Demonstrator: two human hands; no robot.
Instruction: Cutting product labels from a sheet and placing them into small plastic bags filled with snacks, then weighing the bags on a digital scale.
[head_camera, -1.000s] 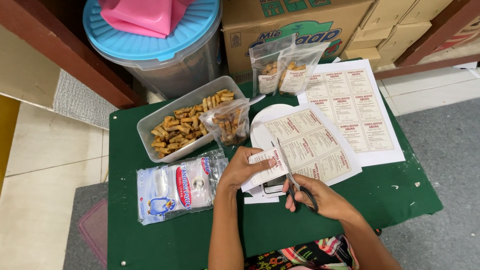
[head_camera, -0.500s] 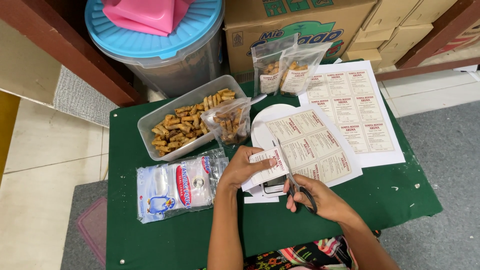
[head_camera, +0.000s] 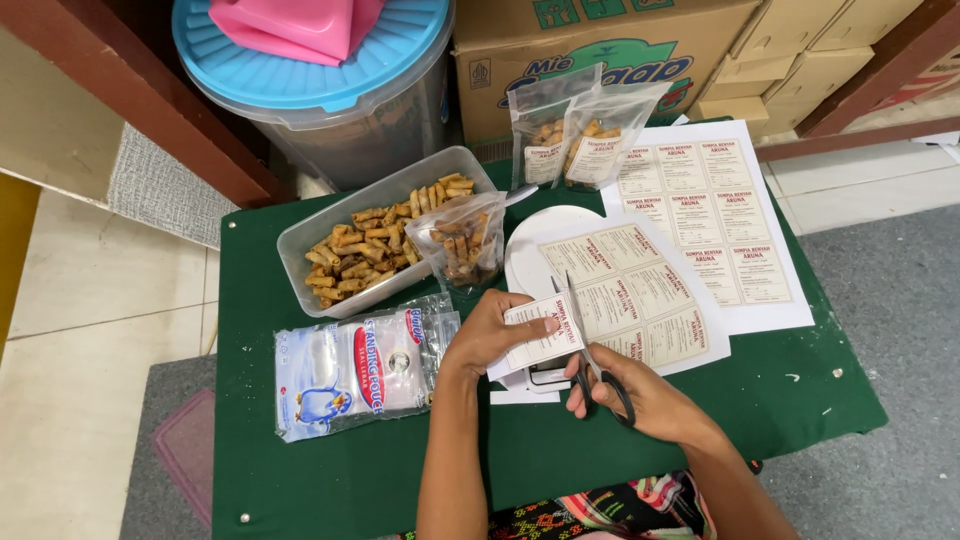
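From the head view we look down on a small table with a green cloth (head_camera: 330, 470). Our left hand (head_camera: 490, 335) pinches a sheet of cream labels (head_camera: 630, 295) at its near left corner, fingers closed on the paper. Our right hand (head_camera: 640, 400) is closed through the black handles of a pair of scissors (head_camera: 592, 355); the blades point away from us and sit in the sheet just right of the left hand's fingertips. The sheet lies partly over a white round lid (head_camera: 530, 240). Farther right, a second label sheet (head_camera: 715, 225) lies flat on the cloth, uncut. To the left of the hands lies a flat pack of clear pouches (head_camera: 350, 365). Beyond it stands a clear tub of stick snacks (head_camera: 375, 240), with an open filled pouch (head_camera: 462, 240) leaning against its right side. At the far edge two filled, labelled pouches (head_camera: 575, 125) stand against a cardboard box (head_camera: 600, 35), beside a blue-lidded bin (head_camera: 320, 75).
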